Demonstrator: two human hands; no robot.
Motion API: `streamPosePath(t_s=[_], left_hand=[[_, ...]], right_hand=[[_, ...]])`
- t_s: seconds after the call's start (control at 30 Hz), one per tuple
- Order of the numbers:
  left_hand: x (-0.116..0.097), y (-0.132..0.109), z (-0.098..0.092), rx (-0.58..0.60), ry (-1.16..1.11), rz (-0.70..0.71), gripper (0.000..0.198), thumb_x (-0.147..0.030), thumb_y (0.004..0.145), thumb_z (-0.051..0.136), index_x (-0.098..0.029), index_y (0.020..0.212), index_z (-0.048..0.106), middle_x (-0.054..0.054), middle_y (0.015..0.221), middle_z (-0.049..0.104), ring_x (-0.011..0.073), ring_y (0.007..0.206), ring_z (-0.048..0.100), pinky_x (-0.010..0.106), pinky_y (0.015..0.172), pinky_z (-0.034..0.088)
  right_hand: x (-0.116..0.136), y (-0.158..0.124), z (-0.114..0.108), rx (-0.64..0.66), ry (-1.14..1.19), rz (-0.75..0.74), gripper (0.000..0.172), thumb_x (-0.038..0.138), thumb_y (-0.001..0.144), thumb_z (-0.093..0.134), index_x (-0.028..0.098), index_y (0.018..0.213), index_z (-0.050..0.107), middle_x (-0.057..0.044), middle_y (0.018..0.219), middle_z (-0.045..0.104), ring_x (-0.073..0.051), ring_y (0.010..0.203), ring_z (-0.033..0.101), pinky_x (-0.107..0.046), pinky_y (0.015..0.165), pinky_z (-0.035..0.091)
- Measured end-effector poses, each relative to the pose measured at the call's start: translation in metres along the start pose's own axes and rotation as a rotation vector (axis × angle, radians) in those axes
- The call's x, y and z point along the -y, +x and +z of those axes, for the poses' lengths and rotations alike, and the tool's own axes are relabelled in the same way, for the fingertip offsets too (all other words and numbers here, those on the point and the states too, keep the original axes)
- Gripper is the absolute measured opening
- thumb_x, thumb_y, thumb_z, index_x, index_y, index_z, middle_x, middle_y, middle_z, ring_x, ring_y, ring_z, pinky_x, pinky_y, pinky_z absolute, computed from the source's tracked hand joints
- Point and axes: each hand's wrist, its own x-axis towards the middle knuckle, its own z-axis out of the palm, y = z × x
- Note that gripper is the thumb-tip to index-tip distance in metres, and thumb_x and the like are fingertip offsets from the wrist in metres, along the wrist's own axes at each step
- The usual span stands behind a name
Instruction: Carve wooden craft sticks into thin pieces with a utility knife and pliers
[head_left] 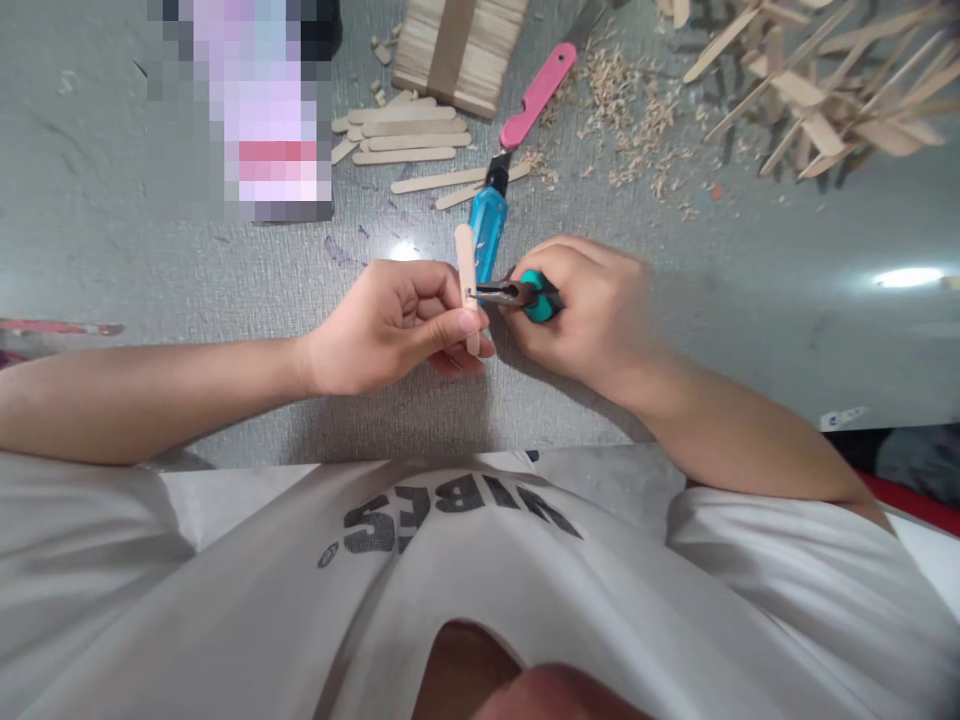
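Note:
Between the thumb and fingers of my left hand [397, 325] a wooden craft stick [466, 255] is held nearly upright in the view. A small dark mark or cut shows on the stick just above the thumb. My right hand [574, 305] is closed around a pair of pliers [536, 295] with teal and black handles. The tips of the pliers' jaws reach the stick at that mark; whether they bite into it I cannot tell. Just behind the stick and pliers lies a blue screwdriver-like or cutter handle [489, 220] with a black end.
Loose craft sticks [409, 135] lie beyond my hands, beside a banded stack of sticks [457, 55]. A pink-handled knife [540, 95] rests near wood shavings [626, 105]. Joined sticks [817, 100] pile up at the far right. A blurred-out object [262, 110] stands at the far left.

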Motion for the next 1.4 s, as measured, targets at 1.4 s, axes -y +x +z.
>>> streamPosePath(t_s=[1.4], left_hand=[[-0.008,0.004,-0.008,-0.240,0.237,0.286,0.046,-0.056,0.096,0.087,-0.021,0.083,0.060,-0.002,0.065,0.069,0.0114,0.055,0.069,0.022,0.046,0.050]], right_hand=[[-0.003,-0.003,-0.005,0.082,-0.133,-0.064,0.008,0.034,0.092,0.065,0.027,0.092,0.066,-0.011,0.094,0.081,-0.033,0.085,0.077,-0.047,0.070,0.055]])
